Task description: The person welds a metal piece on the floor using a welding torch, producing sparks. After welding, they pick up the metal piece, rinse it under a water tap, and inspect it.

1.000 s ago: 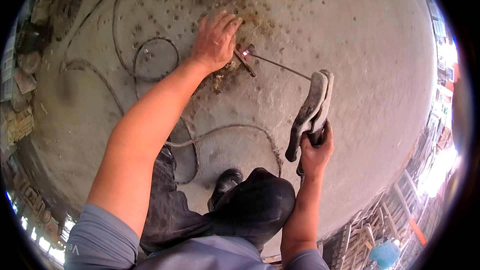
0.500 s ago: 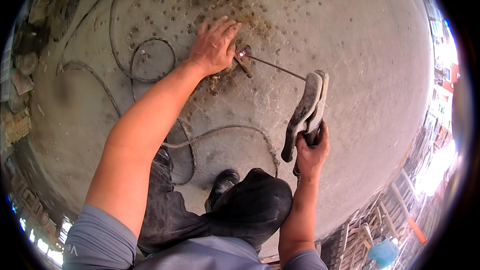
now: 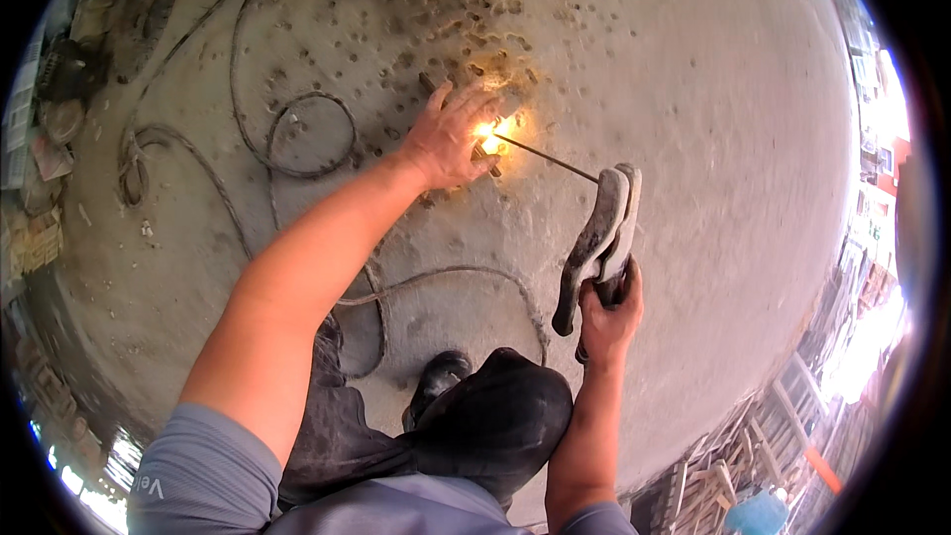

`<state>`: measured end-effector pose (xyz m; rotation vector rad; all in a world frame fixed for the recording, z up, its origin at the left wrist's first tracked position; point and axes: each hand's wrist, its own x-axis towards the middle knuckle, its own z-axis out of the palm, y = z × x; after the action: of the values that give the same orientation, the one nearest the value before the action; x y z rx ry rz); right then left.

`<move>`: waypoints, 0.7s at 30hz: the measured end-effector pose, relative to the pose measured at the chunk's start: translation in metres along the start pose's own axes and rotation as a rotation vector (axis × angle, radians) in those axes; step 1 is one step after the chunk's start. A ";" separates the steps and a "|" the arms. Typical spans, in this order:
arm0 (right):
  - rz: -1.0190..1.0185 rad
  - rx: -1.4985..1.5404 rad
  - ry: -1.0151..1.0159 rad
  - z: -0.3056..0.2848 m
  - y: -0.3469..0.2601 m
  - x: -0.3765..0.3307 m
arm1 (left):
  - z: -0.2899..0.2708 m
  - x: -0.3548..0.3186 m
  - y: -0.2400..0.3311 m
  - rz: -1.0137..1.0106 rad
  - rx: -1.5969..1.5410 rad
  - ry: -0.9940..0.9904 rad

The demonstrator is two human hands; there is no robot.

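Bearings: glow as centre of the dial, 12 o'clock pointing away from the person.

- Glow (image 3: 492,131): burning yellow-white at the rod's far end, lighting the floor (image 3: 713,188) around it.
- Bar (image 3: 428,85), dark: lying on the floor under the left hand, one end showing at 10 o'clock, what is probably its other end showing at 6, close to the glow.
- Left hand (image 3: 451,144): lying palm down across the bar at 9 o'clock, just beside the glow; fingers spreading loosely; whether they are gripping or only pressing, cannot tell.
- Right hand (image 3: 609,317): closing round the handle of the holder at 5 o'clock.
- Holder (image 3: 606,210): gripping the rod in its upper end, between 4 and 5 o'clock.
- Rod (image 3: 547,159): thin, running from the holder at 4 o'clock in to the glow.
- Cable (image 3: 451,269): curving across the floor at 6 o'clock, with a coil lying at 9.
- Pits, dark: marking the floor around 12 o'clock.

Progress, as judged: the burning is under way, not finished, since the rod's end is glowing beside the bar. A good length of rod is remaining unused. Glare and fingers are hiding the worked spot; whether any join is holding, and how much is remaining, cannot tell.
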<state>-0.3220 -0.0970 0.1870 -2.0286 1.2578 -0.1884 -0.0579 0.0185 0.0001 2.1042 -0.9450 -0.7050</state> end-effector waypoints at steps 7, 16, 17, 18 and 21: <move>0.113 0.156 -0.084 -0.004 -0.019 -0.003 | -0.023 -0.032 0.032 -0.209 -0.296 -0.130; -0.015 0.087 -0.079 -0.006 0.004 -0.005 | -0.057 -0.031 0.075 -0.172 -0.305 -0.171; 0.010 0.115 -0.081 -0.004 0.002 -0.005 | -0.058 -0.024 0.069 -0.183 -0.314 -0.211; 0.002 0.088 -0.095 -0.003 0.002 -0.004 | -0.059 -0.016 0.060 -0.194 -0.323 -0.250; -0.061 0.244 -0.109 -0.003 0.011 -0.005 | -0.030 -0.005 0.030 0.096 -0.047 -0.083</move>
<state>-0.3339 -0.0969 0.1839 -1.8430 1.0525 -0.2445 -0.0511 0.0196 0.0423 1.9880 -1.0574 -0.7626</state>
